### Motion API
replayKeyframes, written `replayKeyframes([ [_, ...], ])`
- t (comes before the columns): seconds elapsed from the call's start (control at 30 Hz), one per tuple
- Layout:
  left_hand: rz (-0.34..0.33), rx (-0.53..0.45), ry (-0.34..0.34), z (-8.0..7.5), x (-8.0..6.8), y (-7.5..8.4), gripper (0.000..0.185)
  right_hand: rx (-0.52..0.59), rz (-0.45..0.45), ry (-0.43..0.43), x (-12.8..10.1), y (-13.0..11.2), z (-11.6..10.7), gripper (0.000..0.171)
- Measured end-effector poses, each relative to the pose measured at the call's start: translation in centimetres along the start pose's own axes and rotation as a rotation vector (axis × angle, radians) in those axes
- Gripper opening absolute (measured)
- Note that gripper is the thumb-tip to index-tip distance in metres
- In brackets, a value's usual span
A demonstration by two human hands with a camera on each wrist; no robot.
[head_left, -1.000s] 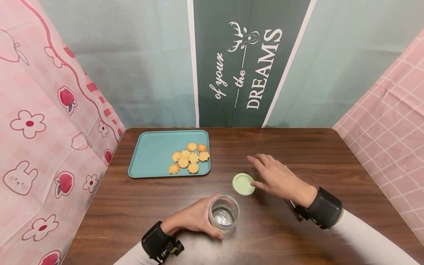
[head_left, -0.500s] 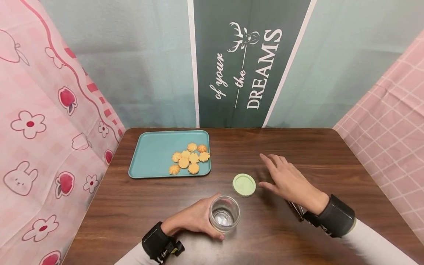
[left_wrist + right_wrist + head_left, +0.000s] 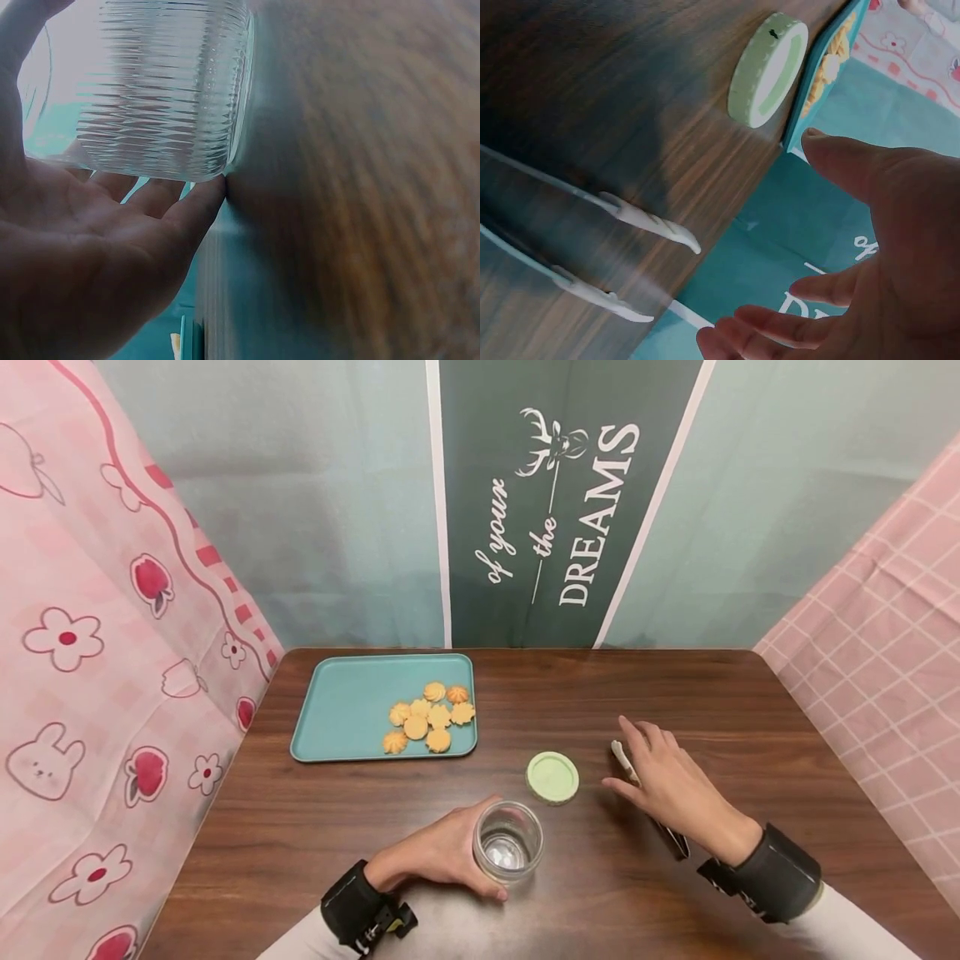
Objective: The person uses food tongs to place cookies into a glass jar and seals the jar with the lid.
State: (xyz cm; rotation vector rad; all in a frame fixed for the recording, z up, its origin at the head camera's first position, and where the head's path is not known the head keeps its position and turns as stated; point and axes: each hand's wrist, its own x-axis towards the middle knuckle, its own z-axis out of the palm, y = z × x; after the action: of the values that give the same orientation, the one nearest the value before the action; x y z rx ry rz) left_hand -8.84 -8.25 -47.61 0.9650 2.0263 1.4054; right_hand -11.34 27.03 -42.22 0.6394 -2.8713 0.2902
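A clear glass jar stands upright and uncovered on the table. My left hand grips it from the left, fingers and thumb curved round its ribbed wall in the left wrist view. A round light green lid lies just beyond the jar, its recessed side up. My right hand, fingers spread and holding nothing, hovers above a pair of tongs. Two pale tips and thin metal arms show in the right wrist view; from the head the hand hides much of them.
A teal tray at the back left bears several golden piped cookies near its right side. Fabric curtains rise behind the wooden table and along both sides.
My right hand has drawn away from the green lid, to the right and nearer me, over the tongs, whose tip now shows. The left hand and jar stay put.
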Motion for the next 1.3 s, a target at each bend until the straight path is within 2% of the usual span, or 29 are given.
replayKeyframes([
  [0.2, 0.007, 0.006, 0.004, 0.2, 0.0, -0.1, 0.081, -0.035, 0.109, -0.054, -0.9, 0.5, 0.1, 0.098],
  [0.3, 0.011, 0.007, 0.007, 0.2, 0.1, -0.1, 0.080, -0.033, 0.134, -0.072, -1.5, 0.7, 0.3, 0.097],
  [0.57, 0.014, 0.012, 0.008, 0.2, 0.1, -0.1, 0.080, -0.031, 0.108, 0.022, -2.8, 1.4, 1.0, 0.097],
  [0.7, 0.011, 0.010, 0.007, 0.2, 0.1, 0.0, 0.080, -0.028, 0.107, 0.042, -3.4, 1.7, 1.3, 0.100],
  [1.13, 0.017, 0.030, 0.015, 0.1, 0.1, 0.0, 0.080, 0.020, 0.235, -0.063, -4.0, 1.9, 1.8, 0.102],
  [1.3, 0.013, 0.019, 0.011, 0.1, 0.1, 0.2, 0.080, 0.015, 0.256, -0.071, -4.2, 1.9, 2.0, 0.101],
])
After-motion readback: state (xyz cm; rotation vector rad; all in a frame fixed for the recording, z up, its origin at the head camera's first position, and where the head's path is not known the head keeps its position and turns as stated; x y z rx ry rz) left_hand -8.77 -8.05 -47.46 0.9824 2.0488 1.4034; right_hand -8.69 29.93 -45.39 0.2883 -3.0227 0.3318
